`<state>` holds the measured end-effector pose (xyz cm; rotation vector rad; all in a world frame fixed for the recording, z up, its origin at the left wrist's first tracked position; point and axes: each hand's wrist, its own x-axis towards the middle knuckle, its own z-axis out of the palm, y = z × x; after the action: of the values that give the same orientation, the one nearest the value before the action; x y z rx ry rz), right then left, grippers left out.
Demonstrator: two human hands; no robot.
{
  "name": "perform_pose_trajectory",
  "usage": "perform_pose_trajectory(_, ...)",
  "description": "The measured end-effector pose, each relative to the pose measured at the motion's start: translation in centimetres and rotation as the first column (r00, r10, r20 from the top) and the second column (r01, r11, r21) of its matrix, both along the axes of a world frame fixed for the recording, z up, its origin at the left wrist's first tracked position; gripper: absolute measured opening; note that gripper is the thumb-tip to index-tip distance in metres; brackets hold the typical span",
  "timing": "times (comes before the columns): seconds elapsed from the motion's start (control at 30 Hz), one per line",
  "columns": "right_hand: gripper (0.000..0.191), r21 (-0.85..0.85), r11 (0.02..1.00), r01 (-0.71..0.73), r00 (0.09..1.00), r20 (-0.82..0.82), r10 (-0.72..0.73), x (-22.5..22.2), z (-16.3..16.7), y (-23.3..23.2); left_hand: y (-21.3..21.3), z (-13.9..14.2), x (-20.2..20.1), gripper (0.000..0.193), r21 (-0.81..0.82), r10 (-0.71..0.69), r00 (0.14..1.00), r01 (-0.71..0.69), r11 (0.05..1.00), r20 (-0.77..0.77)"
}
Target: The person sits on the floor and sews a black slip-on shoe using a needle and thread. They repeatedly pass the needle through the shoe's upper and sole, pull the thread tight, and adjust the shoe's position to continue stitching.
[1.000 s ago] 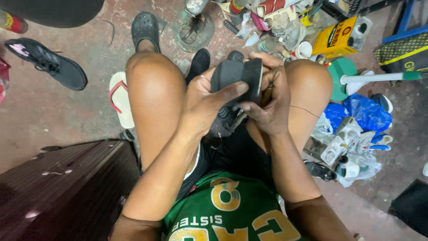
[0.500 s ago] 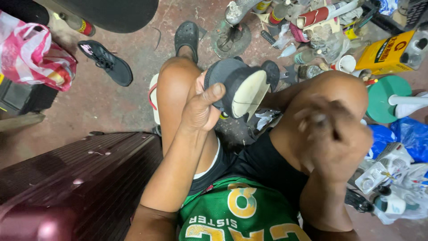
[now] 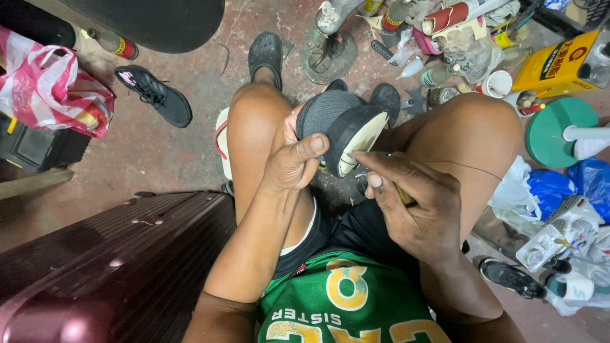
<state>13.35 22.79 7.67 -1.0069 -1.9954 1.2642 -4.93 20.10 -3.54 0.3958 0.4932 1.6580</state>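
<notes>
A single camera sits on the person's head and looks steeply down over the chest onto the lap. It faces forward and downward, so the green jersey [image 3: 346, 305] fills the bottom edge and the dark shoe [image 3: 343, 124] lies just above centre, close to the lens. Relative to that shoe, both knees flank it left and right, the maroon case [image 3: 108, 267] lies below-left, the black sneaker [image 3: 154, 94] upper-left, and the yellow can [image 3: 556, 63] upper-right. Beyond the shoe, the concrete floor [image 3: 159, 152] runs to the top edge. No second view overlaps it.
</notes>
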Motion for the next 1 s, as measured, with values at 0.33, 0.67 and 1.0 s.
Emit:
perform_pose_trajectory(0.33,0.025,0.032,0.999,0.041,0.994,0.105,-0.044,1.0,0.6,0.4,-0.2,1.2,-0.1,0.061,-0.044,-0.051,0.981,0.044,0.998,-0.187)
perform_pose_trajectory(0.67,0.029,0.203,0.979,0.021,0.957,0.280,-0.079,5.6,0.9,0.8,0.4,2.9,2.4,0.052,-0.085,-0.162,0.828,0.138,0.987,-0.536)
perform_pose_trajectory(1.0,0.025,0.249,0.969,0.010,0.928,0.358,-0.102,8.0,-0.3,1.4,1.3,4.2,3.7,0.031,-0.076,-0.152,0.524,0.165,0.983,-0.838)
